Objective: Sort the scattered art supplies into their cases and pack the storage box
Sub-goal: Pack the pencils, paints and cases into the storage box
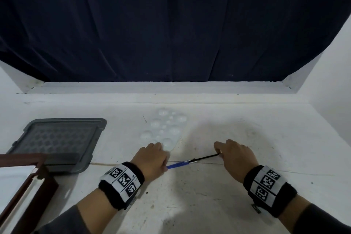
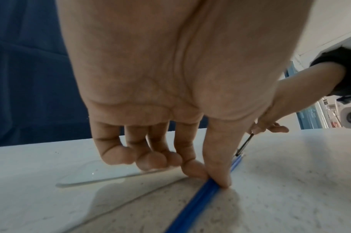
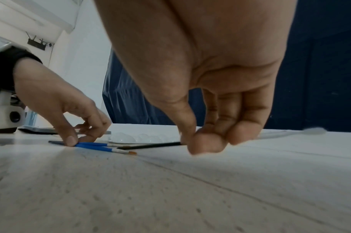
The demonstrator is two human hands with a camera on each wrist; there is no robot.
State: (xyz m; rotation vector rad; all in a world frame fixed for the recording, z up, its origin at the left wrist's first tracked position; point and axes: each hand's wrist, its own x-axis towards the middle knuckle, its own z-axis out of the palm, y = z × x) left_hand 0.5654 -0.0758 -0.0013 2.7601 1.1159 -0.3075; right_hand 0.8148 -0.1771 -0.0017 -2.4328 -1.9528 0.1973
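Note:
Two blue-handled paintbrushes (image 1: 178, 164) lie side by side on the white table. My left hand (image 1: 165, 164) pinches their handles between thumb and index finger, low against the tabletop (image 2: 214, 180). A thin black brush (image 1: 206, 158) lies just right of them, and my right hand (image 1: 220, 155) pinches its far end. In the right wrist view the black brush (image 3: 150, 145) sits slightly lifted at my right hand (image 3: 187, 141), and the blue brushes (image 3: 94, 146) point their bristles toward it. A white paint palette (image 1: 165, 129) lies just behind my left hand.
A grey plastic lid (image 1: 57, 142) rests at the left. In front of it, at the table's left edge, stands a brown wooden case (image 1: 22, 186) with a white inside. A dark blue curtain (image 1: 171, 24) hangs behind the table; a white wall closes the right.

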